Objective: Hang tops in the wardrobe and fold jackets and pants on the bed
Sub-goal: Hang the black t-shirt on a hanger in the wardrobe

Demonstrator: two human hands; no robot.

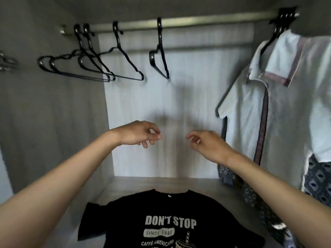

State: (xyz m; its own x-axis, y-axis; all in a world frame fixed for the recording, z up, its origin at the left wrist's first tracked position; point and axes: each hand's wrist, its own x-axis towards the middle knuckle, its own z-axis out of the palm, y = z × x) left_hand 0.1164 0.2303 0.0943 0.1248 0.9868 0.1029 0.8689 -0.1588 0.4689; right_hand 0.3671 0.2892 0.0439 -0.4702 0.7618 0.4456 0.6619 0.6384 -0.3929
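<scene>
A black T-shirt [166, 219] with white "DON'T STOP" print lies flat on the wardrobe floor, collar toward the back. My left hand [138, 133] and my right hand [206, 142] hover above it inside the wardrobe, fingers loosely curled, holding nothing. The nearest empty black hanger [160, 56] hangs on the metal rail [179, 22], above and between my hands. Several more empty black hangers [86, 65] hang at the rail's left end.
A white shirt with a striped trim [279, 97] hangs at the right end of the rail, over a dark patterned garment [318, 179]. The grey wardrobe side wall [44, 122] closes the left. The white back panel [161, 104] stands behind my hands.
</scene>
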